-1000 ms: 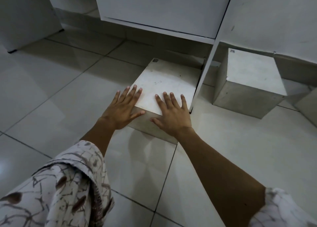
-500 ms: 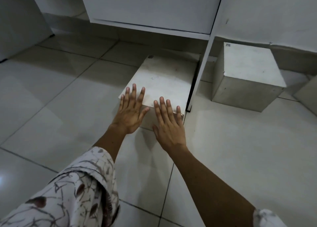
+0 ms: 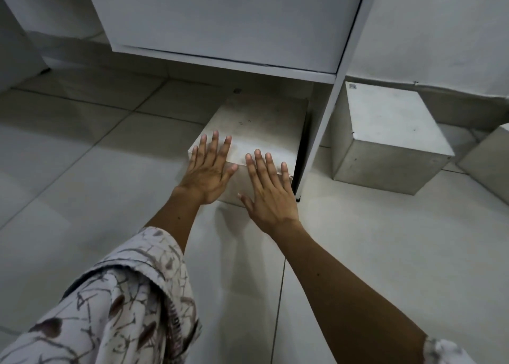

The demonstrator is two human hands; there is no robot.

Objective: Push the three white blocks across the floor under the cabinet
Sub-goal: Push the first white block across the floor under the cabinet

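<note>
So there's the big white flat-panel cabinet (image 3: 220,19) right above where the hands are working, its upright side panel (image 3: 327,110) coming down to the pale glossy floor tiles (image 3: 82,184) just right of the right hand. The white square block (image 3: 261,127) under the hands sits partly in the gap beneath the cabinet, its far end in shadow under there and its near edge poking out toward the person. Further right of the hands, past that panel, a second white cube block (image 3: 385,138) stands on the floor, with the corner of a third white block (image 3: 490,162) at the frame edge beyond it. Left hand (image 3: 209,171) and right hand (image 3: 271,190) are both flat, fingers straight and spread, pressing the block's near edge side by side, not gripping anything. Patterned white-and-brown sleeve (image 3: 118,308) on the left arm.
</note>
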